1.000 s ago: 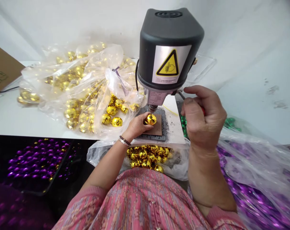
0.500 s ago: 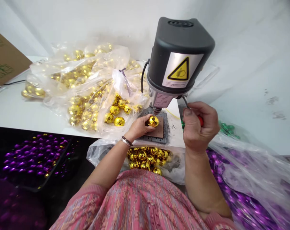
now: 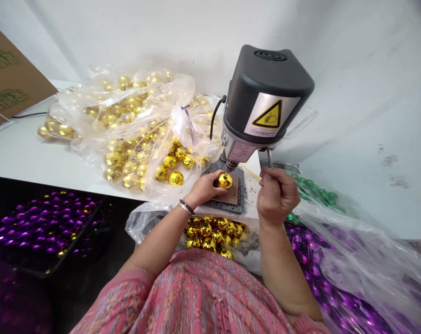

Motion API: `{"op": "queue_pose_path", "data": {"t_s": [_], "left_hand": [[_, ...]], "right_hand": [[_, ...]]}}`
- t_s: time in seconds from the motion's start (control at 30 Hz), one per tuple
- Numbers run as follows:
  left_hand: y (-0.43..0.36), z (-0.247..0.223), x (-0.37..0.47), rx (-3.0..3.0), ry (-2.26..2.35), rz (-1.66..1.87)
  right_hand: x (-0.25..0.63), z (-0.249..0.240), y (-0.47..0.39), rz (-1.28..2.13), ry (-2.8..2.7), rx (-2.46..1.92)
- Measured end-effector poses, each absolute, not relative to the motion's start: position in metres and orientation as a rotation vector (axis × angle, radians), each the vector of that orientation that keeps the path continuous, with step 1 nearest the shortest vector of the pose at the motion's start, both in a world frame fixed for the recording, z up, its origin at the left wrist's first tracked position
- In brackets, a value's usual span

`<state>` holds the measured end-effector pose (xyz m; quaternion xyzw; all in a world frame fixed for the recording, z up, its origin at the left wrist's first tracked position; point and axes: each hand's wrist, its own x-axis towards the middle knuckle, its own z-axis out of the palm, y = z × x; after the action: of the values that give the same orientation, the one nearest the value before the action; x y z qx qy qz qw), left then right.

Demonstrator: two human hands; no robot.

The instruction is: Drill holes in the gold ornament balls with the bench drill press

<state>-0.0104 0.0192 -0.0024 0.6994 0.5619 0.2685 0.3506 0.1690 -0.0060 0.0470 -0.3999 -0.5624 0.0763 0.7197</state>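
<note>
My left hand (image 3: 207, 188) pinches a shiny gold ball (image 3: 225, 180) from its left side, over a brown pad (image 3: 231, 197) on the dark metal base (image 3: 241, 204) of a drill press (image 3: 266, 97). The drill's chuck (image 3: 231, 164) is just above the ball; whether the bit touches it is too small to tell. At the right of the machine, my right hand (image 3: 278, 195) is wrapped round the metal feed lever (image 3: 270, 158), its knob hidden in the fingers.
Clear plastic bags of gold balls (image 3: 127, 120) lie left of the drill. An open bag of gold balls (image 3: 210, 234) hangs at the table's front edge. Purple balls (image 3: 40, 222) fill a tray at lower left; green balls (image 3: 315, 190) are at right. A cardboard box (image 3: 12, 79) stands far left.
My right hand has moved down and to the left with the lever, which now points more steeply downward. My left hand still holds the gold ball under the chuck. The view has shifted slightly.
</note>
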Motion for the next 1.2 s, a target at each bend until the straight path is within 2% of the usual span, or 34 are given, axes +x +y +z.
{"op": "queue_pose_path", "data": {"t_s": [0.1,0.37,0.53,0.7,0.77,0.87,0.97,1.1,1.2], "left_hand": [[0.02,-0.004,-0.01,1.785,1.44,0.702],[0.004,-0.001,-0.014,1.711,1.381,0.806],[-0.028,0.004,-0.031,1.771,1.29,0.796],[-0.052,0.018,-0.058,1.824,1.208,0.622],[-0.05,0.023,-0.071,1.785,1.358,0.676],[-0.036,0.027,-0.091,1.691,1.844,0.865],[-0.019,0.024,-0.104,1.642,2.273,0.736],[-0.005,0.015,-0.106,1.662,2.309,0.359],[-0.003,0.012,-0.103,1.677,2.24,0.363]], "right_hand": [[0.167,0.06,-0.006,0.184,-1.223,-0.872],[0.166,0.146,0.014,0.319,-1.249,-0.834],[0.163,0.146,0.015,0.355,-1.187,-0.786],[0.162,0.143,0.012,0.34,-1.199,-0.779],[0.162,0.143,0.012,0.346,-1.191,-0.764],[0.162,0.142,0.01,0.343,-1.181,-0.76],[0.163,0.14,0.01,0.344,-1.193,-0.786],[0.163,0.139,0.008,0.354,-1.195,-0.76],[0.163,0.138,0.007,0.355,-1.188,-0.778]]}}
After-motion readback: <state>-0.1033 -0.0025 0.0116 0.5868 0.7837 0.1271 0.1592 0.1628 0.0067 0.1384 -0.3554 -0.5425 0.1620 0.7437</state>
